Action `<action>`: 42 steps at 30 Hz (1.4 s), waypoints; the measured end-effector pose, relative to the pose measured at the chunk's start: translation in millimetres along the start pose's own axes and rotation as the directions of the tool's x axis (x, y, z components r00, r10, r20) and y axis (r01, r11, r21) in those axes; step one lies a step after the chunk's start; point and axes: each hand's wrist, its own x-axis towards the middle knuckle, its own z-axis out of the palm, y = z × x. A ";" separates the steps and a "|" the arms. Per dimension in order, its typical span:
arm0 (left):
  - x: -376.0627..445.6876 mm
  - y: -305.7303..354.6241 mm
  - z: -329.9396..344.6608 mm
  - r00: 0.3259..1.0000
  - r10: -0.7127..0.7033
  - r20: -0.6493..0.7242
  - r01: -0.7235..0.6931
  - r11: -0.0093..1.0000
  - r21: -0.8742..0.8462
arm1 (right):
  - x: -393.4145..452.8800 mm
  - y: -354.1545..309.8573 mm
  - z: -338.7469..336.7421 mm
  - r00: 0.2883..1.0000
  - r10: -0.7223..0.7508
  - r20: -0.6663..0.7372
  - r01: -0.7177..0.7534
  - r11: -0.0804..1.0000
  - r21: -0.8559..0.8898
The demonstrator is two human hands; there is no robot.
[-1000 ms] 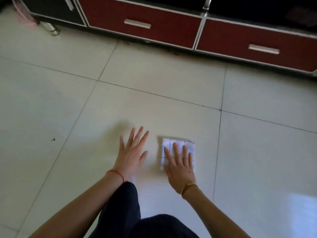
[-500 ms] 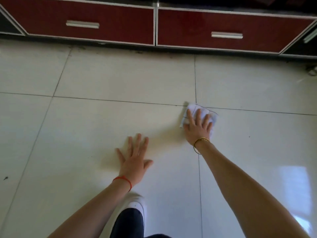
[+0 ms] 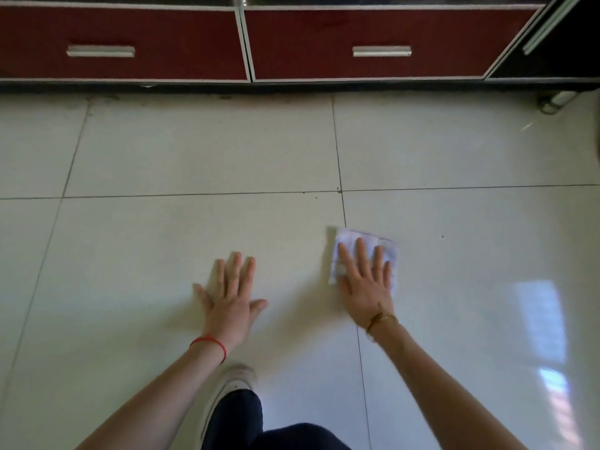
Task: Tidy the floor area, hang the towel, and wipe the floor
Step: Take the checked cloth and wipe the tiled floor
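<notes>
Floor (image 3: 162, 248) tiles, pale and glossy, fill the view, and the task's white cloth (image 3: 386, 251) lies flat on them just right of a dark grout line. Nearest the camera, a dark trouser leg (image 3: 240, 417) ends in a white shoe (image 3: 227, 388) planted on the tile between the two forearms. Ahead of the shoe the left hand (image 3: 232, 300) rests palm down on the bare floor, fingers straight and spread, thumb out to the side — it holds nothing. A red string bracelet (image 3: 209, 344) circles that wrist. To its right, well apart from it, the right hand (image 3: 367, 284) presses flat on the folded cloth, fingers straight and slightly fanned; the cloth shows beyond the fingertips and along both sides of the hand. No finger curls round the fabric — the grip is a flat press, not a pinch. A gold-coloured bangle (image 3: 381, 319) sits on the right wrist. A bright window reflection (image 3: 539, 336) shines on the tile to the right. Farther off, grout lines cross near a few dark specks. At the far edge stands a low cabinet with two red drawers (image 3: 389, 30), each bearing a silver handle (image 3: 381, 51), and a dark panel (image 3: 565, 43) at its right end.
</notes>
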 end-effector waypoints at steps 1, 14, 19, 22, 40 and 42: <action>0.1 0.4 0.0 1.000 0.004 -0.010 -0.004 1.000 0.000 | 11.9 13.2 -9.0 0.997 0.070 -0.016 -0.070 0.998 0.003; 4.3 -4.2 4.3 1.000 0.008 0.001 -0.008 0.995 0.100 | 106.7 -80.0 -19.3 0.984 -0.169 0.062 0.176 0.972 -0.153; 2.8 -0.3 -1.3 1.000 -0.018 0.012 0.018 1.000 0.012 | 27.3 -63.8 8.7 0.946 -0.316 0.073 0.322 0.942 -0.098; -1.2 1.1 -4.7 1.000 -0.009 0.002 0.009 1.000 -0.018 | 6.0 -7.8 -0.3 0.991 -0.136 -0.008 0.135 0.990 -0.044; -14.6 99.3 5.8 0.959 0.270 -0.092 -0.263 0.962 0.073 | -131.3 42.2 36.8 0.999 0.040 -0.014 -0.039 0.998 0.042; -9.4 104.3 7.6 0.957 0.280 -0.079 -0.273 0.958 0.084 | -124.3 76.5 27.2 0.981 0.190 -0.049 -0.184 0.978 0.095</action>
